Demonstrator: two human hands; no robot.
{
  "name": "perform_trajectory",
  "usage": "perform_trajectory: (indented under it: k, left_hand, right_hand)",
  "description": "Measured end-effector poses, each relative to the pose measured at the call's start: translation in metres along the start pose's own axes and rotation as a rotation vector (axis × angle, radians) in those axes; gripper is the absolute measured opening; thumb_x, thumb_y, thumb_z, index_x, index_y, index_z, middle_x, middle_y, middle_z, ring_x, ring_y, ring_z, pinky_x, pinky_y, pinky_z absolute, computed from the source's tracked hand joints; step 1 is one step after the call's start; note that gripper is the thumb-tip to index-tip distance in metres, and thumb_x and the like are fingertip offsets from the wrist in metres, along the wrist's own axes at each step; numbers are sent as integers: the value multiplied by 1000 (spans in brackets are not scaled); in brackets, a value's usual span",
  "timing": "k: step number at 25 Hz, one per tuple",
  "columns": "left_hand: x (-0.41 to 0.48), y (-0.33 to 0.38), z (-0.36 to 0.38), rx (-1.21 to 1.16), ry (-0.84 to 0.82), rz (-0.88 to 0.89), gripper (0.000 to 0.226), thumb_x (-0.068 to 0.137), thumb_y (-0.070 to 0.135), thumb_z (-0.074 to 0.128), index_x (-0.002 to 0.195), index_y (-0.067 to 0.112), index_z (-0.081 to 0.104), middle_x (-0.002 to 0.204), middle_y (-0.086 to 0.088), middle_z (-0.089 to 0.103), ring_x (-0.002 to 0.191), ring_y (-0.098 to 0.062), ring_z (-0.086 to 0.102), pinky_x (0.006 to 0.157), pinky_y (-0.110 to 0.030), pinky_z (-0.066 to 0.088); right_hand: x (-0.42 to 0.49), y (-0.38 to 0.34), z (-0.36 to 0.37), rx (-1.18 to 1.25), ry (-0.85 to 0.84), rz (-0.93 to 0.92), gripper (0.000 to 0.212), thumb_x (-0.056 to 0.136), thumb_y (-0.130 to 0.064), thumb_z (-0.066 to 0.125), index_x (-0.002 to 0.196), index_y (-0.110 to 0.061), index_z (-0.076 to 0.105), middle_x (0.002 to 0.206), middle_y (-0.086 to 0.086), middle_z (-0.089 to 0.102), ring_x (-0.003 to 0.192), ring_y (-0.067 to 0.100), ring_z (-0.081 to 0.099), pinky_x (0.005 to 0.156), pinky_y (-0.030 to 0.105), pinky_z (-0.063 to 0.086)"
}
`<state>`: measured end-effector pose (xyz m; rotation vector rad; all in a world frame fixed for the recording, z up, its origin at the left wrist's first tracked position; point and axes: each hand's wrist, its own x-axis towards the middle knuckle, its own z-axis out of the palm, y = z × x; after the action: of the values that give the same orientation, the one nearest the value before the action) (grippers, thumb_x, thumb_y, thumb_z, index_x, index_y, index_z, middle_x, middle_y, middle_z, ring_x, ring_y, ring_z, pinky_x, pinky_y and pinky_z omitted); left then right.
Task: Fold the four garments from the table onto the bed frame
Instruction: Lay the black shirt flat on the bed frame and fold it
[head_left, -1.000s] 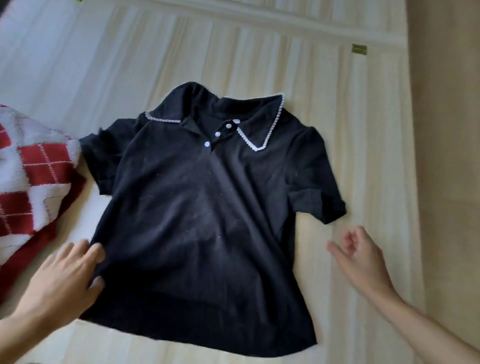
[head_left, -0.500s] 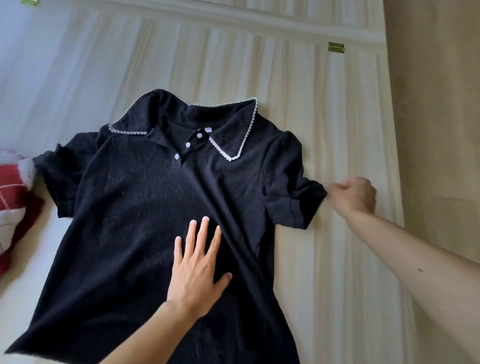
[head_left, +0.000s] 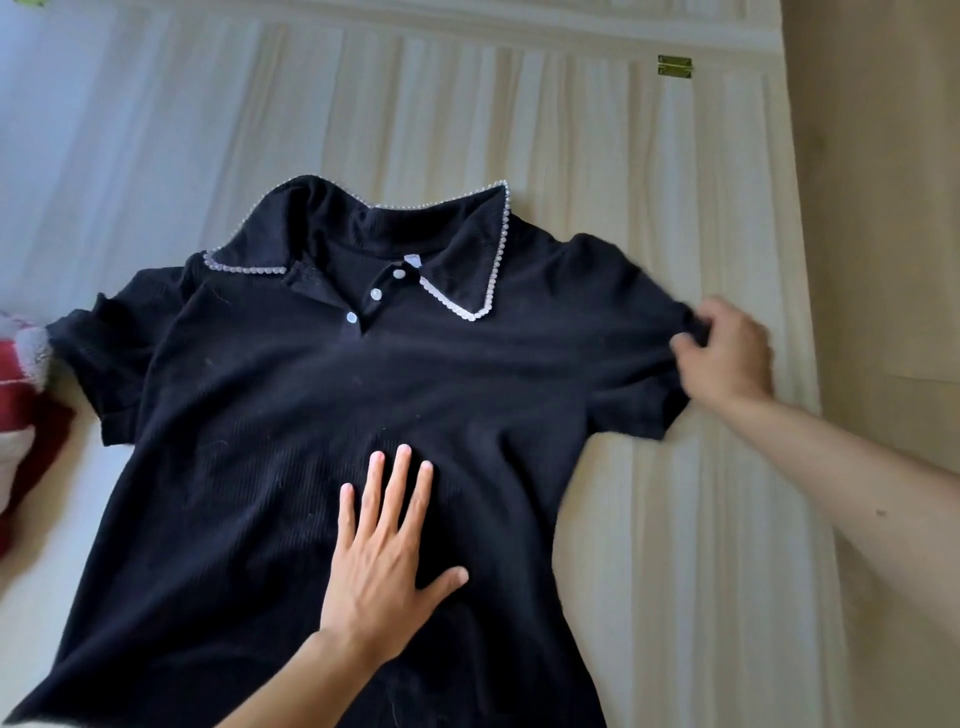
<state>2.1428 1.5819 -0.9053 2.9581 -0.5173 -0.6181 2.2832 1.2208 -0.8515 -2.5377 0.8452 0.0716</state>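
A black short-sleeved polo shirt (head_left: 291, 426) with a white-trimmed collar and white buttons lies face up on the pale wooden slats of the bed frame (head_left: 675, 519). My left hand (head_left: 387, 551) presses flat on the shirt's middle, fingers straight and spread. My right hand (head_left: 727, 358) pinches the hem of the shirt's right-side sleeve, which is stretched out sideways. The shirt's lower hem runs out of the bottom of the view.
A red and white checked fleecy garment (head_left: 21, 415) lies at the left edge, just beside the shirt's other sleeve. A brass hinge (head_left: 674, 66) sits on the frame at the upper right. Wooden floor (head_left: 883, 260) borders the frame on the right.
My left hand went from the shirt's lower left edge to its middle. My right hand took hold of the sleeve and pulled it outward and up, flattening it.
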Motion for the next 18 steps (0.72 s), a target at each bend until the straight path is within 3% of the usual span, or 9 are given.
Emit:
perform_trajectory:
  k: [2,5,8,11,14,16,18]
  left_hand:
    - [-1,7,0,-8,-6,16,113,77,79,51,163,15,15,172,-9,2,159,-34,1,121,-58,14]
    - [-2,29,-8,-46,10,64,117,70,74,59,163,17,16,172,-9,1,158,-35,0,120,-60,15]
    - [-4,50,-9,-84,-2,168,106,73,70,57,162,22,24,172,-8,3,158,-35,2,120,-63,22]
    - [-6,58,-5,-139,-8,163,95,80,67,52,161,23,27,173,-6,1,159,-32,-2,119,-60,15]
    - [-9,48,-10,-251,50,132,87,88,62,49,161,22,24,173,-4,-1,159,-27,-8,120,-54,8]
    - [-10,29,-19,-358,122,80,80,93,56,49,160,18,29,172,-6,7,159,-25,-3,124,-52,8]
    - [-6,-3,-32,-458,243,-49,72,94,50,51,154,13,39,168,-7,23,157,-27,13,125,-51,16]
  right_hand:
    - [15,7,-13,82,-1,119,12,94,-16,55,103,-8,54,104,13,61,92,34,55,73,34,38]
    - [19,4,-10,240,-184,344,33,100,-28,51,127,-8,47,123,10,57,99,29,53,81,37,42]
    - [6,-35,-22,398,-228,358,38,94,-23,63,128,-13,48,125,10,60,102,29,59,82,39,49]
    - [-15,-92,-42,461,-324,93,49,83,-14,76,121,-18,46,111,0,60,100,23,64,79,37,54]
    - [-38,-136,-40,370,-510,-156,59,86,-18,71,135,-27,40,121,-2,52,99,18,66,83,38,59]
    - [-45,-138,-18,117,-364,-377,55,90,-14,61,140,-24,41,134,4,46,115,24,59,99,43,50]
    - [-56,-125,15,-28,-407,-580,58,93,-20,57,148,-22,38,153,9,33,142,29,38,116,41,33]
